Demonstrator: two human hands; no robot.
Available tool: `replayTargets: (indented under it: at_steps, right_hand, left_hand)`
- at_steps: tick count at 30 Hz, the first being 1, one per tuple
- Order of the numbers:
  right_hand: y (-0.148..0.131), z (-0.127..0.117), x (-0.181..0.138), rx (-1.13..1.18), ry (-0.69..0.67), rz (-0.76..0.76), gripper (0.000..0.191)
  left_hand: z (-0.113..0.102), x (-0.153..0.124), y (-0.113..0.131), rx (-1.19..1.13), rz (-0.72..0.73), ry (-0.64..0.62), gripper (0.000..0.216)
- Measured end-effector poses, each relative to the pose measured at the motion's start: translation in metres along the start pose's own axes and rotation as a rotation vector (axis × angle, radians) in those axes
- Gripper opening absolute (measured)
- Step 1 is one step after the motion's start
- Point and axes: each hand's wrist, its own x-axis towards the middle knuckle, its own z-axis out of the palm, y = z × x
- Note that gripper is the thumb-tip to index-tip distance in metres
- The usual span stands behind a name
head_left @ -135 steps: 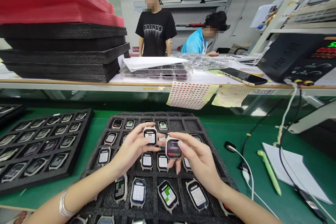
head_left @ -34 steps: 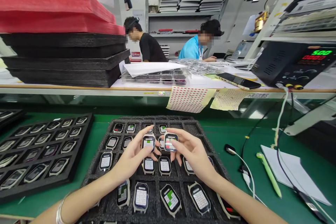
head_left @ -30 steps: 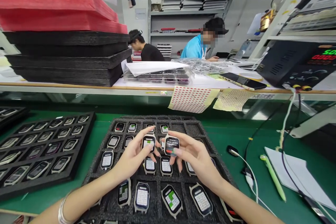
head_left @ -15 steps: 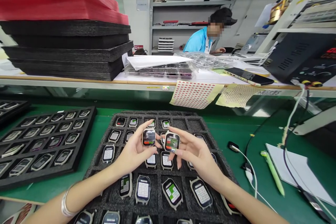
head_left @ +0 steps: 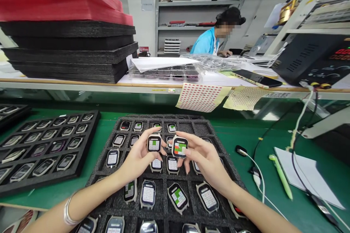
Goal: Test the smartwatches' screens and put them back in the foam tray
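Two strapless smartwatches are held up side by side over a black foam tray. My left hand is closed around one smartwatch, whose lit screen has a grid with green cells. Between the fingers of my right hand is the other smartwatch; its screen shows green, white and red cells, and my thumb rests on the glass. Below both hands, several more watch cases, such as one with a white grid, sit in the tray's compartments, many with lit screens. My forearms hide part of the tray.
Left of the tray lies another foam tray of watches. Foam sheets are stacked on the shelf above. At right are a green pen, white paper, cables and a power supply. A co-worker sits beyond.
Both held watches' screens have changed, with more grid cells now showing. My right thumb has moved up onto the screen. The hands otherwise stay nearly in place.
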Motion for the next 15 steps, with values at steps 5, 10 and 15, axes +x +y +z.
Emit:
replayTargets:
  at_steps: [5,10,15]
  right_hand:
    - [0.0019,0.0000,-0.0008,-0.029,0.026,0.005,0.033]
    - [0.0022,0.0007,-0.0022,-0.070,0.053,0.009,0.032]
    - [0.0027,-0.0002,-0.0026,-0.087,0.048,0.001,0.030]
  left_hand:
    - [0.0013,-0.0033,0.0000,0.017,-0.008,-0.007,0.053]
    - [0.0027,-0.0043,0.0013,0.033,-0.019,-0.010,0.049]
    - [0.0028,-0.0034,0.0015,0.049,-0.006,-0.003,0.043]
